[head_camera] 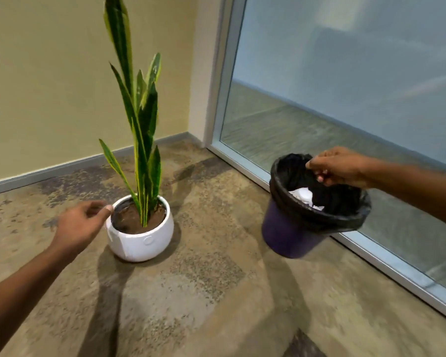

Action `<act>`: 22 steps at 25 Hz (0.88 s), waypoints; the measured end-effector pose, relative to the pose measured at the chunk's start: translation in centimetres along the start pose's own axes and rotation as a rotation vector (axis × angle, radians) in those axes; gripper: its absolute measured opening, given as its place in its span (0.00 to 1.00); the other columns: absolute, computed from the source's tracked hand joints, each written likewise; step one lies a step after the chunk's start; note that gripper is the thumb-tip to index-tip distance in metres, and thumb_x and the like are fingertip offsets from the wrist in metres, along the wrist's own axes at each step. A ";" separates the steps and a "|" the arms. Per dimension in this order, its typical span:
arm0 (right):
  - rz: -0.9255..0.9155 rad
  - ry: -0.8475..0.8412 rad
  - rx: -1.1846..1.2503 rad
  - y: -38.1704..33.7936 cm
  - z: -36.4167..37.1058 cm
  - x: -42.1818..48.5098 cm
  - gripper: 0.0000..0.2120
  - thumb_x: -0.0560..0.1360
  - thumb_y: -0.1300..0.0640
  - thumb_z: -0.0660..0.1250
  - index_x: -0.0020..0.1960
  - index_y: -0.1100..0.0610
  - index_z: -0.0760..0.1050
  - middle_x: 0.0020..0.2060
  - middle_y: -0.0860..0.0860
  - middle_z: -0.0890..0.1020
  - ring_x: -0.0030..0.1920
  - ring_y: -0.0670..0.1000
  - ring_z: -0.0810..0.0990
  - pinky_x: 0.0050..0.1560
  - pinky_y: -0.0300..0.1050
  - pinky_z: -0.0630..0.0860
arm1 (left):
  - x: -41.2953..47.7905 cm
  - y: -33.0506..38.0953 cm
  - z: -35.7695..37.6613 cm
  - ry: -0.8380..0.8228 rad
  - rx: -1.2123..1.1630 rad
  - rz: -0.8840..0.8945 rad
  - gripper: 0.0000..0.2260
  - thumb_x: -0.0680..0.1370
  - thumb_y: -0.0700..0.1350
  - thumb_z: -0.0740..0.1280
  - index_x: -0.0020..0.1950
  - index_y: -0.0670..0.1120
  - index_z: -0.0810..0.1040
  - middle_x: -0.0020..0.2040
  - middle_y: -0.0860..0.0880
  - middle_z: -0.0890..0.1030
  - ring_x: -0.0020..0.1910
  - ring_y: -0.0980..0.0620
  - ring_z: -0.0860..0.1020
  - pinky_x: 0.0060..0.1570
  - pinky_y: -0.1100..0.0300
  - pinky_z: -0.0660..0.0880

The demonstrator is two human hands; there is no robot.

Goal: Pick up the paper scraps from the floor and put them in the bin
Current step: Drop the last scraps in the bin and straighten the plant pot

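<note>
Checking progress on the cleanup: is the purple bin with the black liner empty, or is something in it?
Not empty. White crumpled paper lies inside the black-lined purple bin, which the right hand holds tilted by its rim.

My one head view looks forward and down at the floor (216, 292) corner, seemingly from standing height

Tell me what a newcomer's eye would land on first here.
The tall green plant in a white pot stands left of centre near the wall corner. To its right, the right hand grips the rim of a tilted, black-lined bin holding white paper scraps. The left hand hangs beside the pot.
</note>
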State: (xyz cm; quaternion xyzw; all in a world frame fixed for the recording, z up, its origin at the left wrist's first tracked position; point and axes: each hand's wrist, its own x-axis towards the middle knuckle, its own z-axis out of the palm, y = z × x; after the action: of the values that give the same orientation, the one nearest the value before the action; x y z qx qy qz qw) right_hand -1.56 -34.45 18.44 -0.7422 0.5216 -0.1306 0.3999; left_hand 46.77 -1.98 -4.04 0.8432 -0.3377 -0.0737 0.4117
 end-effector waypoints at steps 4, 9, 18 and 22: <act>0.074 0.074 -0.023 4.2 -4.4 0.6 0.11 0.80 0.59 0.75 0.41 0.60 0.78 0.30 0.55 0.78 0.25 0.46 0.76 0.24 0.37 0.73 | 0.3 1.2 1.3 -0.073 -0.013 -0.013 0.13 0.81 0.54 0.73 0.58 0.48 0.87 0.48 0.48 0.89 0.50 0.45 0.86 0.54 0.45 0.81; 0.059 0.093 -0.017 5.6 -5.8 1.3 0.08 0.77 0.58 0.78 0.44 0.60 0.82 0.29 0.53 0.79 0.28 0.47 0.78 0.26 0.37 0.75 | 0.0 2.7 2.0 -0.107 0.015 0.014 0.10 0.82 0.50 0.72 0.59 0.46 0.87 0.48 0.45 0.88 0.50 0.42 0.86 0.54 0.44 0.82; -0.011 0.066 0.083 1.7 -2.5 1.4 0.07 0.77 0.59 0.79 0.49 0.60 0.82 0.30 0.51 0.79 0.29 0.45 0.81 0.28 0.39 0.76 | -0.9 3.1 0.8 -0.077 0.012 -0.030 0.12 0.82 0.46 0.72 0.64 0.47 0.86 0.53 0.45 0.87 0.54 0.43 0.83 0.50 0.50 0.76; -0.103 -0.084 0.134 -2.7 3.7 2.4 0.09 0.77 0.56 0.79 0.45 0.55 0.78 0.31 0.50 0.79 0.30 0.45 0.81 0.29 0.38 0.75 | -1.2 2.3 1.1 -0.029 -0.002 -0.136 0.20 0.80 0.48 0.75 0.70 0.45 0.81 0.62 0.42 0.85 0.56 0.44 0.81 0.52 0.50 0.76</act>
State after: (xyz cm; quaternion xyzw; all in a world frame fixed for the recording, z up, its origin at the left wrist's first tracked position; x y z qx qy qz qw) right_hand 3.55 -34.48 17.49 -0.7445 0.4556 -0.1541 0.4630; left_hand 44.27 -2.95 -3.25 0.8626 -0.2853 -0.1139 0.4019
